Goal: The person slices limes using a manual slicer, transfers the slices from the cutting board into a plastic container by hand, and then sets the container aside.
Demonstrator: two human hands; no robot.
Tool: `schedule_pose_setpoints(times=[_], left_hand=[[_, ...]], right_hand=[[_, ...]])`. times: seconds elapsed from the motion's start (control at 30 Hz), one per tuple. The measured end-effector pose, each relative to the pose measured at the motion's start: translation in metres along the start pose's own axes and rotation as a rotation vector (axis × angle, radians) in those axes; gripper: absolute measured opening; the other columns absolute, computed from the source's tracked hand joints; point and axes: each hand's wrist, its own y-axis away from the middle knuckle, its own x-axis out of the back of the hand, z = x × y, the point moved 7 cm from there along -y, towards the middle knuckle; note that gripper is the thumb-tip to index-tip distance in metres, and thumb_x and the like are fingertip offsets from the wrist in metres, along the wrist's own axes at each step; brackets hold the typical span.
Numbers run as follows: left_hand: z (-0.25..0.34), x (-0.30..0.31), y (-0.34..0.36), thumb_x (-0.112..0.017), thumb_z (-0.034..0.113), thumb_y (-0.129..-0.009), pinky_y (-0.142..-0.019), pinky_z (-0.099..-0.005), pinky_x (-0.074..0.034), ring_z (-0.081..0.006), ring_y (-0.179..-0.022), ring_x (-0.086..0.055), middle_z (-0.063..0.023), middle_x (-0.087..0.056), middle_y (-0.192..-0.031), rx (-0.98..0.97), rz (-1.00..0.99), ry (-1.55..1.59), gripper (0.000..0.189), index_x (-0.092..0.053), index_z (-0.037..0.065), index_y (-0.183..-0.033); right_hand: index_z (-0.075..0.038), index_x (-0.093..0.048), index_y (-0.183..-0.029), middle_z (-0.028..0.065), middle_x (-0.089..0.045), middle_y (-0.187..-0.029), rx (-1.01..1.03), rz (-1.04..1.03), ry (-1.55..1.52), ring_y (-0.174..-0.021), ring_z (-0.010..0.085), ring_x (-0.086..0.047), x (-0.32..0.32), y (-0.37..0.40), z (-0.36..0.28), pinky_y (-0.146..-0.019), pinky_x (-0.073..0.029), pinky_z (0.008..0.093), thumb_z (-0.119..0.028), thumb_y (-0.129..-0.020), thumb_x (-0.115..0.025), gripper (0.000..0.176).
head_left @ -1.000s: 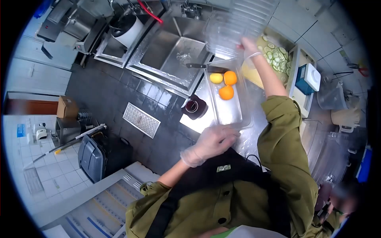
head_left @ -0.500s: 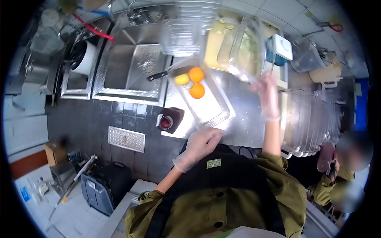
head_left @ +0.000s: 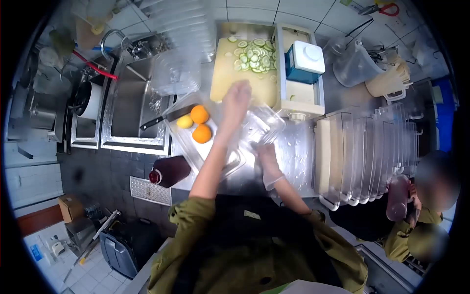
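While the left hand (head_left: 237, 100) and the right hand (head_left: 268, 159) are close, a clear container (head_left: 272, 128) is at the steel counter (head_left: 296, 157)

It should be light, stiff, perhaps slippery, best taken by opposite sides; it lies slantwise, its long axis unclear; whether either hand grasps it, I cannot tell

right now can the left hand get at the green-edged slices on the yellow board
Likely yes: the left hand appears over the near edge of the yellow board, and only bare board shows between it and the green-edged slices.
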Motion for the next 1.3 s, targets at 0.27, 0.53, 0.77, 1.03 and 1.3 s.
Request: schedule_pose_setpoints(times=[0.27,0.53,0.77,1.03,1.3], left_hand=[[-0.079,-0.061,-0.194,-0.051,0.043,-0.087,-0.092,-0.0345,-0.043,-0.0266,-0.108,-0.059,-0.0124,-0.063,-0.115,0.099,-0.062,-0.208,0.043,-0.059,0.013,-0.117],[-0.106,-0.158,-0.291,-0.047,0.047,-0.086,-0.099,-0.0336,-0.039,-0.0266,-0.117,-0.052,-0.0099,-0.057,-0.125,-0.253,-0.469,-0.593,0.049,-0.058,0.018,-0.123],[-0.118,-0.173,-0.251,-0.045,0.033,-0.085,-0.094,-0.0367,-0.043,-0.0283,-0.109,-0.055,-0.0106,-0.061,-0.115,-0.411,-0.618,-0.703,0.035,-0.067,0.016,-0.107],[-0.128,-0.114,-0.289,-0.055,0.024,-0.082,-0.093,-0.0378,-0.043,-0.0264,-0.107,-0.055,-0.0090,-0.062,-0.108,-0.245,-0.314,-0.694,0.027,-0.064,0.011,-0.104],[-0.164,-0.077,-0.317,-0.053,0.016,-0.081,-0.079,-0.0398,-0.050,-0.0316,-0.094,-0.060,-0.0129,-0.064,-0.096,-0.424,-0.060,-0.947,0.020,-0.067,0.008,-0.094]], right_hand=[[0.003,-0.055,-0.103,0.0170,-0.060,-0.094,0.052,-0.279,0.300,-0.086,0.0217,-0.059,0.018,-0.027,-0.084,-0.078,-0.046,0.0346,-0.026,-0.091,-0.052,0.032],[0.002,-0.027,-0.140,0.0217,-0.035,-0.138,0.227,-0.073,0.028,-0.129,0.0303,-0.034,-0.045,-0.166,-0.111,-0.106,-0.028,0.0372,-0.033,-0.088,-0.055,0.068],[0.007,-0.022,-0.137,0.0294,-0.028,-0.138,0.294,0.183,0.201,-0.129,0.0405,-0.028,-0.041,-0.195,-0.126,-0.108,-0.021,0.0441,-0.022,-0.081,-0.058,0.073],[0.007,-0.030,-0.132,0.0329,-0.035,-0.131,0.333,0.365,0.285,-0.122,0.0455,-0.035,-0.046,-0.219,-0.113,-0.104,-0.029,0.0466,-0.020,-0.073,-0.066,0.074],[0.009,-0.031,-0.132,0.0338,-0.038,-0.131,0.268,0.357,0.351,-0.123,0.0462,-0.036,-0.044,-0.225,-0.105,-0.106,-0.028,0.0458,-0.021,-0.073,-0.064,0.074]])
